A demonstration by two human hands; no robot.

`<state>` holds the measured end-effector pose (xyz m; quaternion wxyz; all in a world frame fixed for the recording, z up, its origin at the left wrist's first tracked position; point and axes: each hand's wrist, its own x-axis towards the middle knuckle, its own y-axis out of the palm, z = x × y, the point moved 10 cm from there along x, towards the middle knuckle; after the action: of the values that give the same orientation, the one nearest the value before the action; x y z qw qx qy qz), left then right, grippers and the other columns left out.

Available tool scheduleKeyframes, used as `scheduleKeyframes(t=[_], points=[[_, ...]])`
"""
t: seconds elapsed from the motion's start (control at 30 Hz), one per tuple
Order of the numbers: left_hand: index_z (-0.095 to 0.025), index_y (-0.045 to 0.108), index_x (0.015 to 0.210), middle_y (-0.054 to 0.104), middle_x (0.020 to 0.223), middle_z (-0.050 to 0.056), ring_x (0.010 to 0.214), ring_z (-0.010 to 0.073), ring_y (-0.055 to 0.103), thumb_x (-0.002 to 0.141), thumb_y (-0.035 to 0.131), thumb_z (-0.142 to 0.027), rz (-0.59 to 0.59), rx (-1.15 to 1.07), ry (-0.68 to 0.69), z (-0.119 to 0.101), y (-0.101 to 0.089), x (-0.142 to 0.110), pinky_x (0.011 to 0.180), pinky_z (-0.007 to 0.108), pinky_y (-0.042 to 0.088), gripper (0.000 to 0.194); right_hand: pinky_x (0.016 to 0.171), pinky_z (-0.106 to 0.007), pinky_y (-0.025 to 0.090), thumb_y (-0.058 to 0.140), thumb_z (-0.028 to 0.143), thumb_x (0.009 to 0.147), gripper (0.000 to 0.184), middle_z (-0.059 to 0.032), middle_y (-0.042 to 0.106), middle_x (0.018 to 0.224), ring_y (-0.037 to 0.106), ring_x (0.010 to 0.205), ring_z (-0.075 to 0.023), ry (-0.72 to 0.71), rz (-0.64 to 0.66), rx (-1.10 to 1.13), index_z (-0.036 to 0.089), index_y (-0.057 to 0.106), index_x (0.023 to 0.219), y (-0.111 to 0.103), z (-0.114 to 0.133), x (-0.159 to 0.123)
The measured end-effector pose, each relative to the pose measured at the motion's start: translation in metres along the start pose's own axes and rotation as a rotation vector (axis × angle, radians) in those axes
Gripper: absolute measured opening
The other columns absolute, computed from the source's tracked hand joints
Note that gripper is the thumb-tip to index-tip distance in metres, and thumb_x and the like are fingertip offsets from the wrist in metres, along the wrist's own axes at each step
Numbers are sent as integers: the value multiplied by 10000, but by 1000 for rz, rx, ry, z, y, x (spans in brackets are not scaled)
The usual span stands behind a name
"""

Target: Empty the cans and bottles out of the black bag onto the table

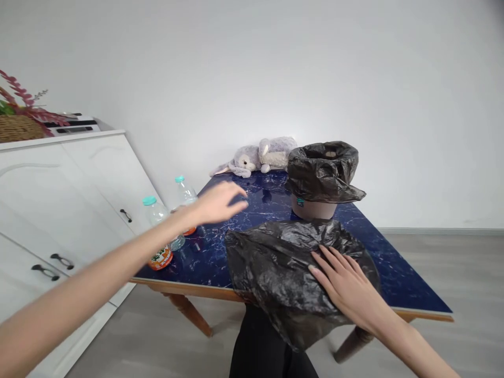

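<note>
My right hand [346,286] lies flat with fingers spread on a black plastic bag [275,273] that bulges over the near edge of the blue marble-patterned table [394,273]. My left hand [218,202] is stretched out over the table's left part, fingers apart and holding nothing. It hovers close to two plastic bottles with teal caps and orange labels: one [159,231] at the table's left edge, the other [185,199] just behind my wrist. A small bin lined with a black bag [321,176] stands farther back on the table.
A grey plush toy [258,156] lies at the table's far end by the white wall. A white cabinet [71,210] with dark handles stands on the left, topped by a wicker basket of flowers [18,123]. Grey floor lies to the right.
</note>
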<state>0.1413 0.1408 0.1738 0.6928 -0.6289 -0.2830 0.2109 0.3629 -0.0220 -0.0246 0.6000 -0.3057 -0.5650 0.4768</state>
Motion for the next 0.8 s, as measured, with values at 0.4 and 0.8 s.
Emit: scheduleKeyframes(t=[0.4,0.8], points=[[-238,391,1672,340,1751,116,1647,358,236,1132,391,-460,160,-35,120,-28,163,-60,1320,600,216,584,1257,-642,347,246,519,1134,594,-89,451,1695,378,1591,-326,-33,165,-10,277,493,1616,15,-31,22],[-215,145,1737,295,1764,140,1641,373,252,827,881,-501,14,-13,338,-98,148,-166,1348,568,201,1205,1298,-653,284,691,710,907,1075,-44,152,1801,216,1640,-396,-332,261,61,386,88,1736,6,-13,-23]])
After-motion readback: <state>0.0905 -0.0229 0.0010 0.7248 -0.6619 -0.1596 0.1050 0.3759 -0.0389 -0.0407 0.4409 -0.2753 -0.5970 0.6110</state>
